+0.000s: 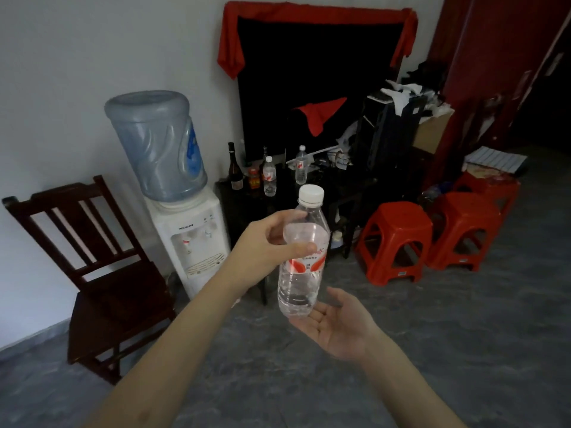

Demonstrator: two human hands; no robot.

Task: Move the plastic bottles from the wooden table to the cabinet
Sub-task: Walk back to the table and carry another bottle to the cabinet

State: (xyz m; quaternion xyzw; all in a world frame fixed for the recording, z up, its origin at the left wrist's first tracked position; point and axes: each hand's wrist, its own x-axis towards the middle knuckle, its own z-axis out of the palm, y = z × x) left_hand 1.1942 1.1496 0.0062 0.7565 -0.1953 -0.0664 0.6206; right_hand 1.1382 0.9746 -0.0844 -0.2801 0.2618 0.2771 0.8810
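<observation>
Your left hand point(265, 242) gripped the clear plastic bottle point(304, 261) around its upper body, thumb across the front just above the red-and-white label and fingers curled behind; the bottle stood nearly upright in mid-air over the grey floor point(432, 350), white cap on top; your right hand point(336, 325) lay spread, palm up, under the bottle's base, fingers relaxed, touching it or just beneath it, I could not tell which; two more capped plastic bottles point(269, 177) stood upright on the dark cabinet point(247, 208) against the wall, one point(301, 165) set a little further back and right of the other; a dark glass bottle point(234, 171) stood at the cabinet's left end, with a small orange-labelled bottle point(254, 178) between it and the nearer plastic bottle; a white water dispenser point(191, 236) with a blue jug on top stood just left of the cabinet; a dark wooden chair point(102, 273) stood further left, by the wall; red plastic stools point(395, 239) sat on the floor to the right of the cabinet; a black panel draped with red cloth point(318, 13) rose behind the cabinet.
</observation>
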